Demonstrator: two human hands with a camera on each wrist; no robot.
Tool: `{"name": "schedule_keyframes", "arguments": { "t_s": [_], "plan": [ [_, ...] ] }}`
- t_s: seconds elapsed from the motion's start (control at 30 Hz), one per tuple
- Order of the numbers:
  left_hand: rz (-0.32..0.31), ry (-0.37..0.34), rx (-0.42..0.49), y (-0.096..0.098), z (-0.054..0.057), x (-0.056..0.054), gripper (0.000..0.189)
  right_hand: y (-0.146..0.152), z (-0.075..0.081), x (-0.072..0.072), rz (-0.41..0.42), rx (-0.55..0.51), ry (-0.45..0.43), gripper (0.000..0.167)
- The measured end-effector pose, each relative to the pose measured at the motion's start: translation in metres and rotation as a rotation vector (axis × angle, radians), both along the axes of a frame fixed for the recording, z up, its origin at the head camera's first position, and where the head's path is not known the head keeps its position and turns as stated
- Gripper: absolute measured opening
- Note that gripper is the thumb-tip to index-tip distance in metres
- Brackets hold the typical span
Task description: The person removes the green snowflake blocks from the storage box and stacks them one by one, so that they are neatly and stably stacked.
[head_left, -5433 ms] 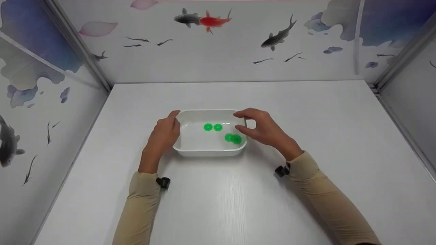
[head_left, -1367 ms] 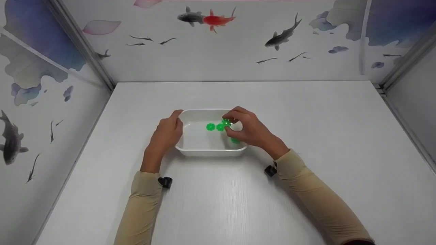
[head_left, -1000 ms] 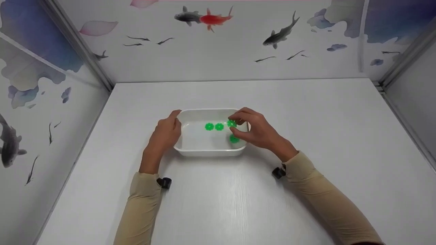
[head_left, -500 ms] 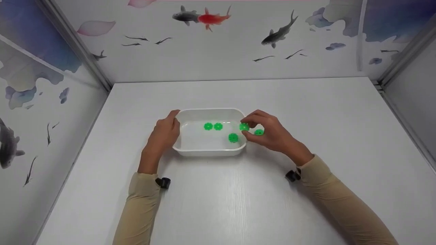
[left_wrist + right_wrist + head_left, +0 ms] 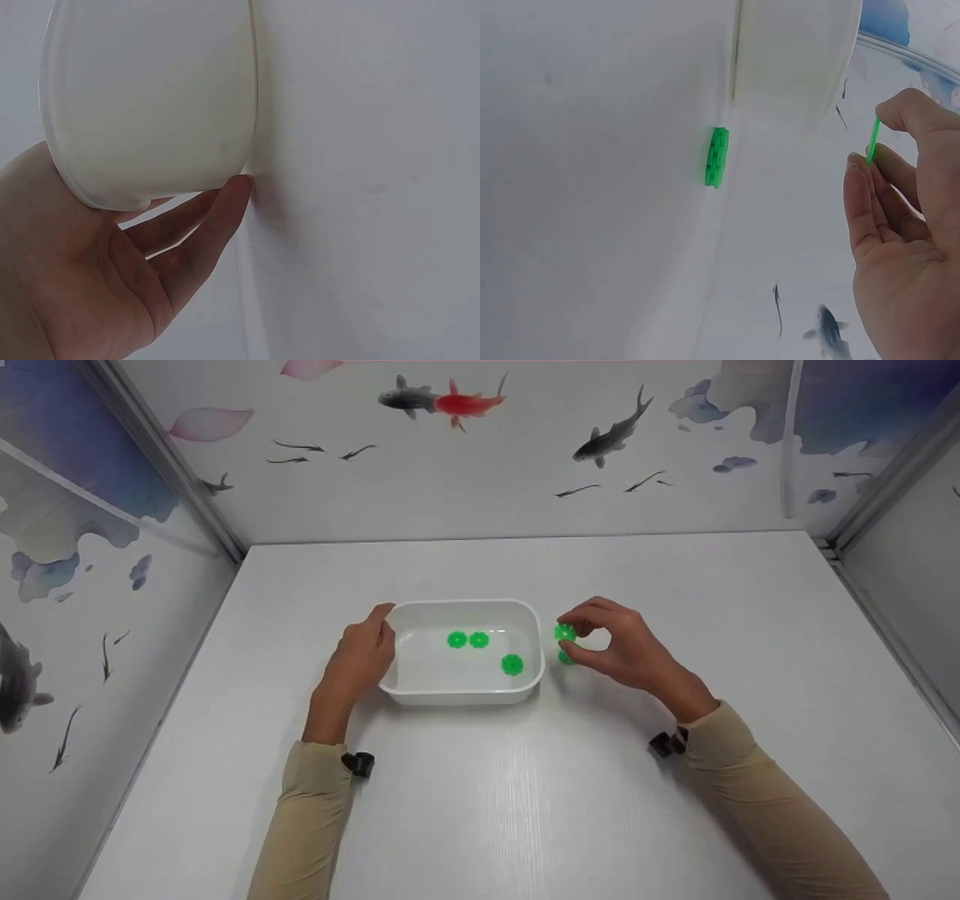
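In the head view my left hand (image 5: 358,656) holds the left end of a white rectangular dish (image 5: 457,697). The left wrist view shows its fingers (image 5: 199,247) against the outer wall, fingertips right at the base; the thumb is hidden there. Just beyond the dish's right rim, my right hand (image 5: 634,649) pinches a thin green flower-shaped plastic disc (image 5: 873,139) on edge between thumb and fingertips. Below that disc, on the table, lies a thicker green piece (image 5: 717,157) with two layers visible. Inside the dish are two side-by-side green discs (image 5: 457,640) and another green piece (image 5: 512,664) near the front right corner.
A white table (image 5: 465,810) bears the dish. Panels printed with fish (image 5: 470,405) and blue-grey leaves enclose it at the back and on both sides. Black wrist cameras (image 5: 360,765) are strapped at both cuffs.
My right hand has taken one green disc from inside the dish and carried it right, past the rim, above the green piece on the table. The left hand and dish have stayed put.
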State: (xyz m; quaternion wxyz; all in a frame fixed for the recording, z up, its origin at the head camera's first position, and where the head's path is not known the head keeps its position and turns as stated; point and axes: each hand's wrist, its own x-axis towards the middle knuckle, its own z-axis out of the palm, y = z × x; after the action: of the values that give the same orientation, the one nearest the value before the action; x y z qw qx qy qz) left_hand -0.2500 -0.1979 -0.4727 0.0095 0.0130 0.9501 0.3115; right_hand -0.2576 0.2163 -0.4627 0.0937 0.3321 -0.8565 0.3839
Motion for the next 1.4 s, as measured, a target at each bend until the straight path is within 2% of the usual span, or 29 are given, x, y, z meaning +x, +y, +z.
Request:
{"name": "schedule_keyframes", "arguments": {
  "t_s": [0.17, 0.4, 0.63, 1.4],
  "plan": [
    [-0.006, 0.003, 0.018, 0.000, 0.000, -0.001, 0.050, 0.004, 0.000, -0.004, -0.020, 0.078, -0.062, 0.033],
    [-0.010, 0.005, 0.010, -0.001, -0.002, -0.002, 0.050, 0.007, -0.003, -0.006, -0.066, 0.278, -0.189, 0.032],
    [0.000, -0.011, -0.001, 0.000, -0.001, -0.001, 0.050, 0.005, -0.009, -0.008, -0.096, 0.381, -0.192, 0.031],
    [0.006, -0.015, -0.008, 0.001, 0.000, -0.001, 0.052, 0.001, -0.012, -0.011, -0.109, 0.426, -0.208, 0.029]
  ]
}}
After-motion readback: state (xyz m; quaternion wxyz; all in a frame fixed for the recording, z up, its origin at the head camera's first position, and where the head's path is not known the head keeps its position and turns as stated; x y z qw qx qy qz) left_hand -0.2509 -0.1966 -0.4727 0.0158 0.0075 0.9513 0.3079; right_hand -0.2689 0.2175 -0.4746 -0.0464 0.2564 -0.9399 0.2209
